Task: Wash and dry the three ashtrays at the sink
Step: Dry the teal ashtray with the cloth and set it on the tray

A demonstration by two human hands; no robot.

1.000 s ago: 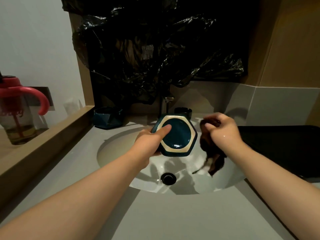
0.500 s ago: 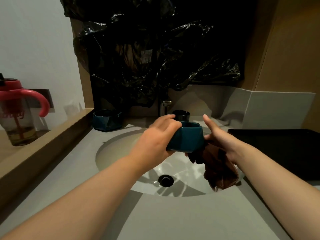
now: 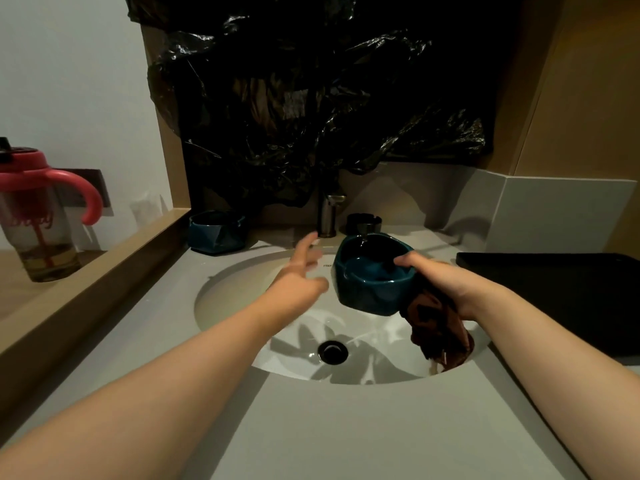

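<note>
My right hand (image 3: 446, 282) grips a dark teal ashtray (image 3: 370, 278) by its right rim, thumb inside, and holds it upright over the sink basin (image 3: 242, 296). A brown cloth (image 3: 440, 327) hangs from the same hand under the ashtray. My left hand (image 3: 298, 275) is blurred, fingers spread, just left of the ashtray and not touching it. A second teal ashtray (image 3: 216, 232) sits on the counter at the back left. A small black ashtray (image 3: 363, 221) stands behind the tap (image 3: 329, 214).
A black plastic sheet (image 3: 311, 98) hangs over the wall behind the tap. A black tray (image 3: 561, 292) lies on the counter to the right. A pink-lidded cup (image 3: 38, 216) stands on the wooden ledge (image 3: 104, 268) at left. The drain (image 3: 332, 351) sits mid-basin.
The teal ashtray has been turned from bottom-up to upright and passed from my left hand to my right. My left hand has let go and moved away to the left.
</note>
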